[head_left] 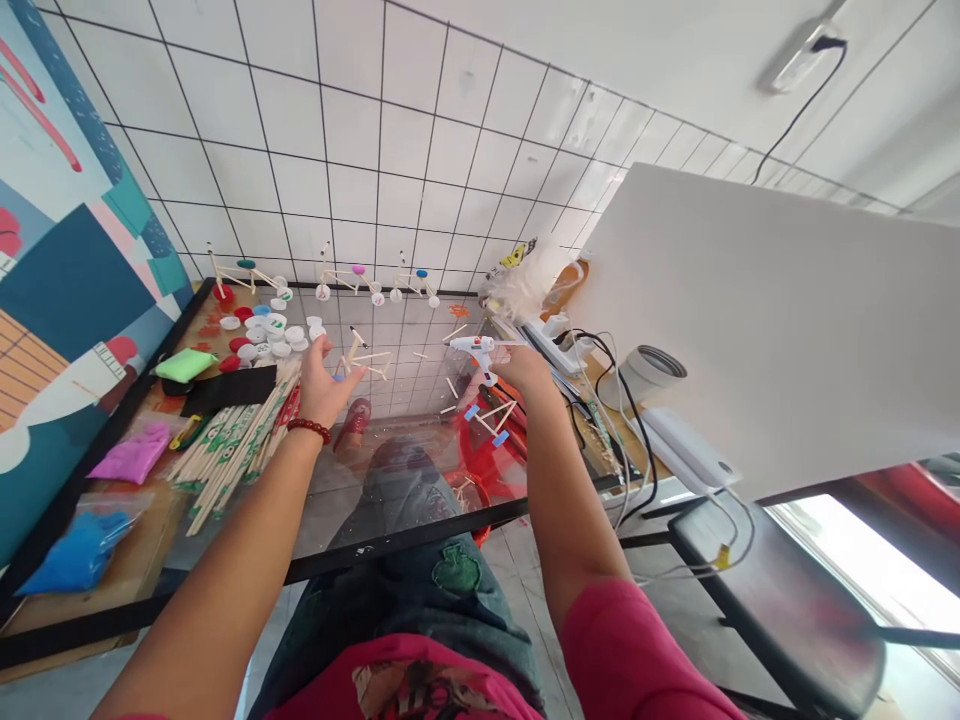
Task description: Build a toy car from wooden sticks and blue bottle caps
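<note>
My left hand point(322, 388) is over the glass tabletop, thumb and fingers spread apart. Just beside its thumb stands a small frame of wooden sticks point(367, 358) with a dark-tipped upright; whether they touch I cannot tell. At the right, my right hand point(523, 368) has its fingers at the back of a white hot glue gun point(474, 346), whose nozzle points left. The fingertips are partly hidden behind the gun's handle. Below the gun lies another stick frame point(491, 418) with blue end pieces. Short stick pieces point(452, 387) are scattered between the hands.
Three stick models with bottle-cap wheels point(349, 285) line the back edge. To the left are bottle caps point(274, 335), wooden chopsticks point(232, 450), and green point(186, 365), pink point(135, 452) and blue clay packets point(82, 548). Cables point(645, 440) and a white cylinder point(645, 378) are at right.
</note>
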A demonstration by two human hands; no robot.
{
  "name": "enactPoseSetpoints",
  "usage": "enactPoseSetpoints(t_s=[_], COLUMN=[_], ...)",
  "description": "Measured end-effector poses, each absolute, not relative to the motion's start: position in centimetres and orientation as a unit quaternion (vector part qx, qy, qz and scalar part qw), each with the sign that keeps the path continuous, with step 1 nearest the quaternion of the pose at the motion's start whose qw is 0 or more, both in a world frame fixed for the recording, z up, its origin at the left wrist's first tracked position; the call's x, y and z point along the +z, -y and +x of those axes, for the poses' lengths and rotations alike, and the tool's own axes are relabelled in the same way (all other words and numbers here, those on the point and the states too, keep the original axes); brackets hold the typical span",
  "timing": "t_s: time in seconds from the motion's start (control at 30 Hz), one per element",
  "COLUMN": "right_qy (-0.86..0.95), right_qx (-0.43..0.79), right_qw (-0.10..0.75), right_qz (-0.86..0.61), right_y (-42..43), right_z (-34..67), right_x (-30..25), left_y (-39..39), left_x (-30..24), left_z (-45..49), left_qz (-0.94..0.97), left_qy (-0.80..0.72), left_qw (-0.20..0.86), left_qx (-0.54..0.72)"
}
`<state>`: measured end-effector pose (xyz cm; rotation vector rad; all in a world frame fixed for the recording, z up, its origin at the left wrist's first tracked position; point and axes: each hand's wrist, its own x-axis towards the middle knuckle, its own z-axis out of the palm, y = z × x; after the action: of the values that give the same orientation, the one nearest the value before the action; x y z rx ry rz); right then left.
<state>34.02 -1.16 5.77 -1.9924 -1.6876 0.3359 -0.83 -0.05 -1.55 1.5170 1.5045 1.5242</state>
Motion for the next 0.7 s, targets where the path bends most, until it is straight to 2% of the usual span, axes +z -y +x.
enactPoseSetpoints(t_s=[0.17,0.3,0.47,0.7], right_qy=[0.575,0.568,0.578,0.585], right_qx=[0.107,0.125,0.143,0.171], right_qw=[0.126,0.065,0.059,0.104], right_qz=[-0.801,-0.811,-0.801,-0.786], right_y=[0.4,-0.5,-1.3,-2.1], right_z=[33.6,32.8,32.2,32.0], right_x=[6.3,6.5,6.4,5.8], left_y=[-0.4,-0.9,-1.2,-0.6], left_x=[-0.9,-1.1,-1.5,-0.7], left_z=[-0.5,-0.2,-0.2,0.1], left_qz=[0.590,0.613,0.603,0.570], left_qy=[-0.565,-0.555,-0.549,-0.556], left_qw=[0.274,0.287,0.311,0.346], left_qx=[0.507,0.484,0.488,0.496])
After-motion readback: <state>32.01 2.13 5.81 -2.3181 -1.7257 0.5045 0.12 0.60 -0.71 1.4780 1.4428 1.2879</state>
